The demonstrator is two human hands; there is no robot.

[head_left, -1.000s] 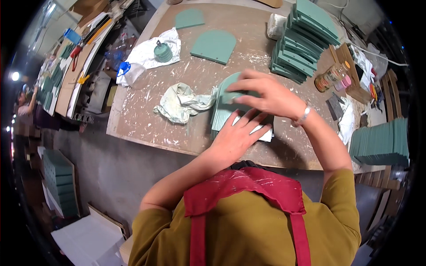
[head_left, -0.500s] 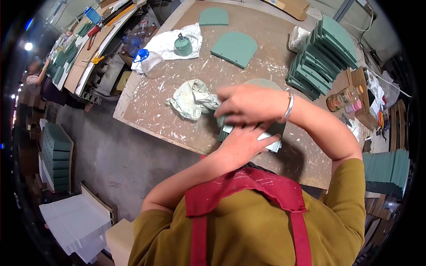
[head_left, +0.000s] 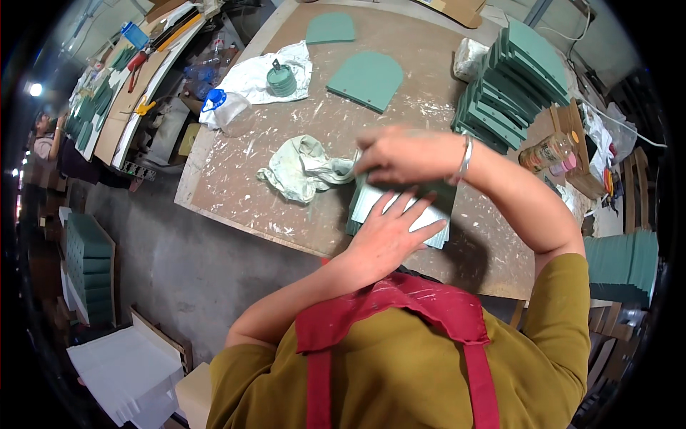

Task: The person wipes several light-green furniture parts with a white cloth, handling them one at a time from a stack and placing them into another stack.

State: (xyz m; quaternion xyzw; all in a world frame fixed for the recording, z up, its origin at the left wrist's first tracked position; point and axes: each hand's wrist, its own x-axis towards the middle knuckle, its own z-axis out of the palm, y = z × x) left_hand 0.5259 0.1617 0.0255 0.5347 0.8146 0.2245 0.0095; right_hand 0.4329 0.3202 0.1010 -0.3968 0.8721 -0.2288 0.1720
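Note:
A short stack of green boards (head_left: 353, 222) with a white face or sheet (head_left: 368, 199) on top lies near the table's front edge. My left hand (head_left: 386, 232) presses flat on the white top, fingers spread. Above its far part is my right hand (head_left: 407, 156), fingers curled and blurred by motion; what they hold is hidden. A crumpled pale cloth (head_left: 300, 169) lies to the left, its twisted end reaching the right fingertips. Whether those fingers grip it I cannot tell. My right wrist wears a silver bangle (head_left: 467, 157).
Round-topped green panels (head_left: 366, 80) lie farther back on the worn table (head_left: 243, 179). Leaning stacks of green pieces (head_left: 504, 93) stand at right, near a jar (head_left: 544, 154). Back left, a green tin (head_left: 281, 80) rests on a white cloth (head_left: 246, 75) by a blue-capped plastic jug (head_left: 227, 109).
My right hand has moved away from my left hand, over the stack's far part. More of the white top shows around the left fingers. The view has shifted slightly.

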